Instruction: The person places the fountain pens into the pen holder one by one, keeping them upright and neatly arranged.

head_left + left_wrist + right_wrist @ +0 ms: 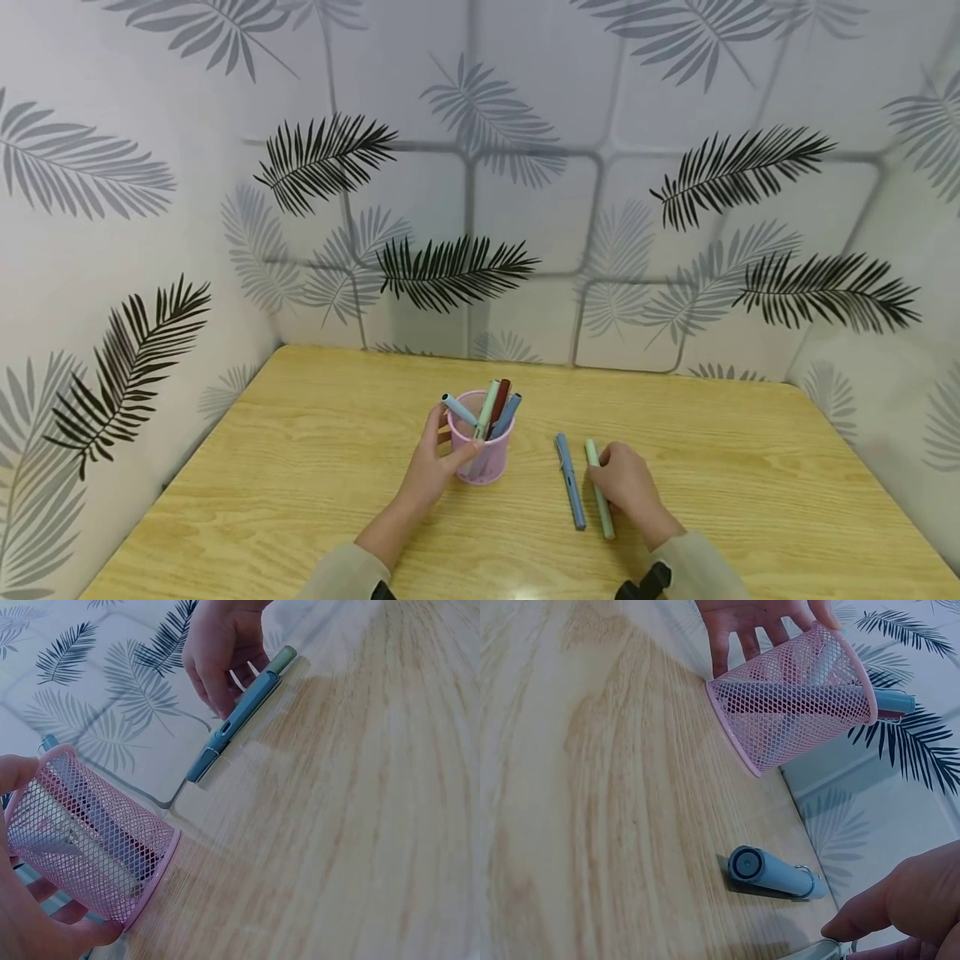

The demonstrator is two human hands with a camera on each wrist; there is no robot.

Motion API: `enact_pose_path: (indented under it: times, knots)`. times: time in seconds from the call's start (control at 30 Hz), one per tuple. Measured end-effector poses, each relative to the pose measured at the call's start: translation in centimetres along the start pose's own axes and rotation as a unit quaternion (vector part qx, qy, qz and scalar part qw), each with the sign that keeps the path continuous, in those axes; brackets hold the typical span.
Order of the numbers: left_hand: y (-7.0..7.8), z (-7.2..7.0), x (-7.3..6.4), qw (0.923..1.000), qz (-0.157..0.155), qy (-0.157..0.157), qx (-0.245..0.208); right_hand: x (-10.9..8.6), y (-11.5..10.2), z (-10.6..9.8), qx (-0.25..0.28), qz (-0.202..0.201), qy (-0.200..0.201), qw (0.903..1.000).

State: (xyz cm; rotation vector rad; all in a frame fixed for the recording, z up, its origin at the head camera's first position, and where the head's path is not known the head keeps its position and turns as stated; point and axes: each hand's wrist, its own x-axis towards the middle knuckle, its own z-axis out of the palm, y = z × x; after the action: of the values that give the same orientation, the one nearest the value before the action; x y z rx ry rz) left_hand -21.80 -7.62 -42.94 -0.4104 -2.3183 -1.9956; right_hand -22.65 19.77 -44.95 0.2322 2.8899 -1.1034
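Note:
A pink mesh pen cup (486,463) stands upright on the table, and my left hand (433,463) grips it from the left, thumb on the near side and fingers behind. Inside lean several pens: a light green one (487,407), a dark red one (500,400) and blue ones. To the right, my right hand (628,485) pinches a light green pen (606,518) that lies on the wood, its fingertips partly hidden under the hand. Just left of it lies a blue pen (571,483) with a clip, roughly parallel to the green one.
The light wooden table (315,467) runs back to a wall (540,325) covered in a leaf pattern. Similar leaf-patterned surfaces rise at both sides. Black bands (647,583) show at the sleeves.

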Motion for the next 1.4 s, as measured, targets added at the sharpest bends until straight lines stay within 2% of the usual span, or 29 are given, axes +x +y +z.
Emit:
enact_pose_path:
  times: [0.2, 0.5, 1.03, 1.4]
  knots:
    - [0.0, 0.0, -0.1, 1.0, -0.005, 0.003, -0.001, -0.2, -0.2, -0.2, 0.008, 0.011, -0.005, 0.9999]
    - [0.1, 0.0, 0.1, 1.0, 0.0, 0.004, -0.001, -0.4, -0.7, -0.5, 0.04, 0.003, 0.002, 0.9992]
    - [0.0, 0.1, 0.0, 1.0, -0.004, 0.008, -0.003, -1.0, -2.0, -0.8, 0.089, -0.051, 0.041, 0.9939]
    - [0.2, 0.1, -0.1, 1.0, -0.003, 0.004, -0.001, -2.0, -3.7, -0.8, 0.143, -0.083, 0.068, 0.9839]
